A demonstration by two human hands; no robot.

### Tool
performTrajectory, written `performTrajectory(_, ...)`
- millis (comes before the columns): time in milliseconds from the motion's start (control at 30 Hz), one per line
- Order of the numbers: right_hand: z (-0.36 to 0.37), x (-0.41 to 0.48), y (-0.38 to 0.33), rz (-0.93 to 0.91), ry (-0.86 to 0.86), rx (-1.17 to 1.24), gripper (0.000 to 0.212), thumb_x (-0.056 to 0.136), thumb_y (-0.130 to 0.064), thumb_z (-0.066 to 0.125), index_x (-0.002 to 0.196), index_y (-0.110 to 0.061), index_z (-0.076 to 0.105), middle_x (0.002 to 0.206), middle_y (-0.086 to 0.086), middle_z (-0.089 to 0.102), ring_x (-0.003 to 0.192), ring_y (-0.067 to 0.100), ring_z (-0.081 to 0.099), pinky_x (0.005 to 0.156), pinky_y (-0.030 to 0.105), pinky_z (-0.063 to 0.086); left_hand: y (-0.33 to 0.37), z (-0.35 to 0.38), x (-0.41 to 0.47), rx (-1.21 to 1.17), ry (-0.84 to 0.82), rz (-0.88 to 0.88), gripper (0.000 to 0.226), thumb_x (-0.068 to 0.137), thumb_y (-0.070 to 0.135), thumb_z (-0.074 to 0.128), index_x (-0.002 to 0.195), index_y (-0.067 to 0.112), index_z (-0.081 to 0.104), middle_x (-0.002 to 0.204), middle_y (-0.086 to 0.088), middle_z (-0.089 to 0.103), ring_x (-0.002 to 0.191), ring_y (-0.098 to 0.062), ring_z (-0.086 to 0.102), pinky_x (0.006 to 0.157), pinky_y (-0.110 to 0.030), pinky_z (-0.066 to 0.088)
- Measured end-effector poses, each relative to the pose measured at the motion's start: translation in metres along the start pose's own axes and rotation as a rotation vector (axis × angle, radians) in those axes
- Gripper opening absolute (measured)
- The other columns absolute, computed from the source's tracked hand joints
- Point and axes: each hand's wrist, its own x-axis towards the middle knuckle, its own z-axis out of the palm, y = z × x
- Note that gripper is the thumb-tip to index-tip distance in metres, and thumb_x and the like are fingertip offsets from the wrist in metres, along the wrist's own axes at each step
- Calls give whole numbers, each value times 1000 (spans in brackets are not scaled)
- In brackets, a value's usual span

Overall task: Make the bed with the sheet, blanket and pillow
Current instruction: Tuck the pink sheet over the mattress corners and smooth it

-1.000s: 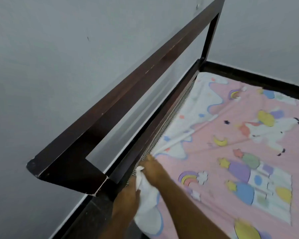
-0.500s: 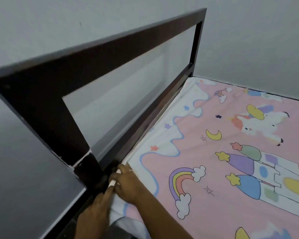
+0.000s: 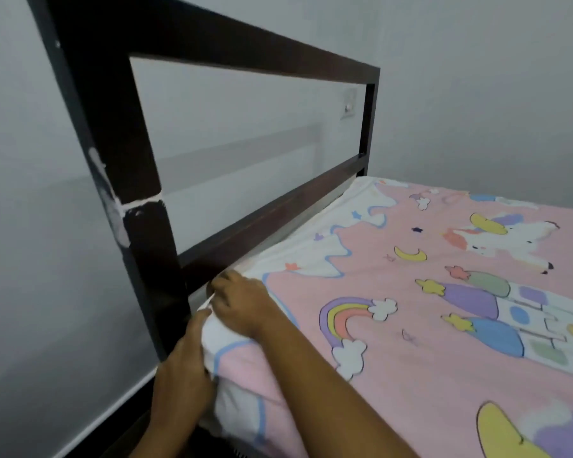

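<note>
The pink cartoon-printed fabric sheet (image 3: 411,309) is spread flat over the bed, its corner laid beside the dark wooden headboard (image 3: 119,160). The corner's white edge is pinched in the curled right grip (image 3: 242,302). The left grip (image 3: 182,368) is pressed straight-fingered against its side.

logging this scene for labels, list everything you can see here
sheet: one, pink with cartoon print, spread over the bed
headboard: one, dark brown, open frame at the bed's head
wall: grey-white, behind and beside the bed
switch plate: one, pale, on the wall, seen through the headboard
left hand: one, against the sheet's near corner, grip hidden
right hand: one, pinches the sheet's edge by the headboard
</note>
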Motion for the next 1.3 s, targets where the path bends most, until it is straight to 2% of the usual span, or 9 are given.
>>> performTrajectory(367,-7,-20,-13,116,-43,-107,39,98,-28,41,136,-19,46,137,12,42,119,35,49,99,40,40,-3,-25,5,-17,-253,7,80,71,37,51,144,43,16,132,-10,55,115,-33,55,93,-39,46)
performTrajectory(467,-13,-35,-16,168,-114,-136,43,100,-26,37,143,-22,36,138,12,41,122,35,46,101,44,39,-10,-32,7,-325,-275,-34,61,71,24,53,121,57,39,131,-2,53,117,-27,54,97,-35,44)
performTrajectory(600,-44,-54,-34,188,-256,-89,51,98,-28,46,146,-22,31,143,13,40,127,30,44,105,37,35,-10,-58,3,-679,-368,-96,40,84,14,66,111,40,52,119,3,58,107,-19,58,82,-23,50)
performTrajectory(700,-66,-65,-62,172,-313,-13,57,93,-38,56,143,-21,37,140,9,48,125,24,47,101,31,35,-25,-111,6,-509,-674,4,66,66,30,75,125,42,47,119,12,58,105,-8,59,81,-15,48)
performTrajectory(833,-63,-73,-96,158,-475,-22,65,90,-51,55,146,-27,31,144,3,44,129,22,43,104,31,32,-55,-173,7,-473,-795,-18,57,52,51,83,105,38,66,110,12,68,93,-3,64,78,-13,49)
performTrajectory(933,-49,-73,-101,152,-473,-84,68,89,-51,57,147,-29,29,151,4,34,135,26,35,109,39,29,-74,-165,2,-382,-804,-99,34,62,37,75,96,41,71,111,5,67,88,-2,64,77,-8,48)
performTrajectory(1067,-32,-77,-81,183,-311,-246,69,88,-49,58,147,-32,28,153,2,26,139,30,25,109,49,29,-89,-87,-5,-54,-735,-104,32,85,7,67,107,26,53,129,-3,53,113,-19,51,87,-18,37)
performTrajectory(1167,-27,-77,-64,235,-268,-285,74,87,-51,57,149,-34,21,156,1,18,141,32,18,111,50,22,-75,-54,-8,183,-630,-154,52,74,18,76,112,23,41,126,-8,53,105,-24,53,90,-31,45)
performTrajectory(1300,-24,-58,-56,323,-297,-186,68,92,-57,45,150,-34,20,158,1,15,142,34,14,113,51,16,-48,-51,-6,121,-574,-284,66,76,33,76,128,12,41,131,-6,52,111,-25,54,87,-31,45)
